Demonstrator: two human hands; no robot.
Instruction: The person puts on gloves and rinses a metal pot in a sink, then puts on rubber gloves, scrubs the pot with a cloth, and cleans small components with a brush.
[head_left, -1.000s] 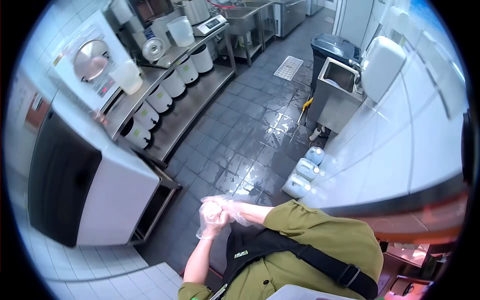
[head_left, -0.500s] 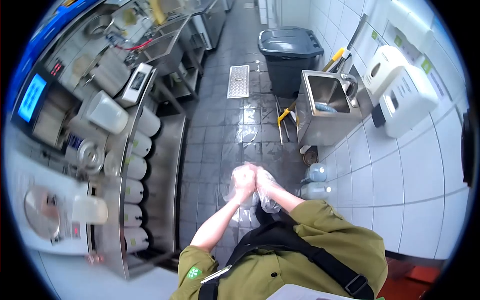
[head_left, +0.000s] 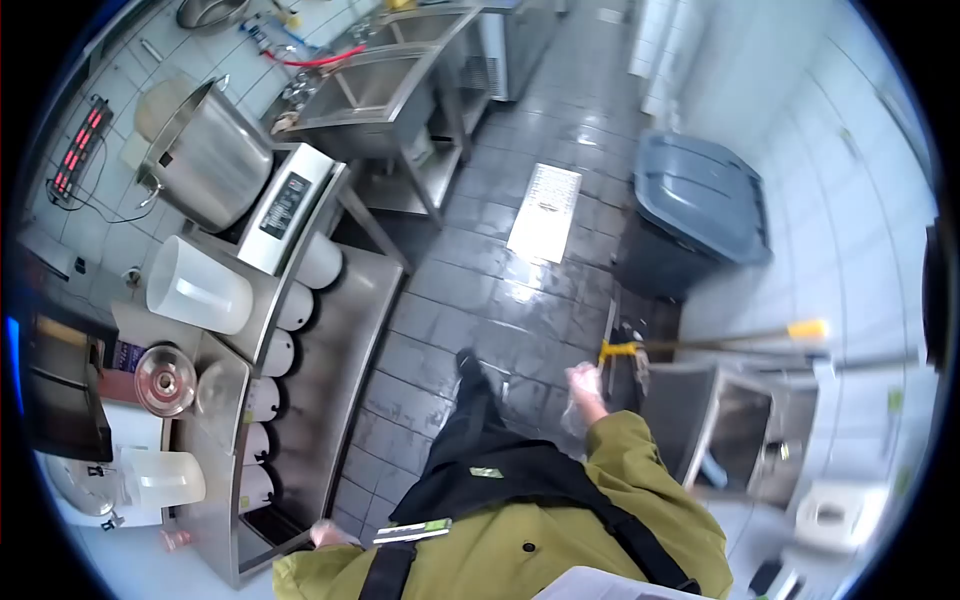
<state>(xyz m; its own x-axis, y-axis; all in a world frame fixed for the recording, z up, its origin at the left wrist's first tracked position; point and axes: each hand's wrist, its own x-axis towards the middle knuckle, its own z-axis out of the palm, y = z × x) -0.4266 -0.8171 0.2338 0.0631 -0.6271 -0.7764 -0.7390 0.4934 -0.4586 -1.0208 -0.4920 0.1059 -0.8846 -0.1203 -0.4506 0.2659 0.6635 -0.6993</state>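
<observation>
In a clear, loose plastic glove, my right hand (head_left: 584, 386) hangs over the wet floor, just left of a yellow-handled tool (head_left: 625, 349). Its fingers are blurred and I see no object in it. My left hand (head_left: 330, 534) is low at the left of my body, near the lower end of the steel shelf unit (head_left: 350, 345); only part of it shows, small and blurred. The hands are wide apart. Between them are my black apron (head_left: 500, 465) and one dark shoe (head_left: 466, 360) on the tiles.
At left, a counter holds a large pot (head_left: 215, 160), a scale (head_left: 287, 210) and a clear jug (head_left: 200, 285), with white containers below. Sinks (head_left: 365, 85) stand beyond. At right are a grey bin (head_left: 700, 195) and a steel hand basin (head_left: 735, 435). A floor drain (head_left: 545, 212) lies ahead.
My hands, together in front of me before, have separated: the left moved down and left, the right moved right. The view has advanced and turned, bringing the bin, basin and pot closer.
</observation>
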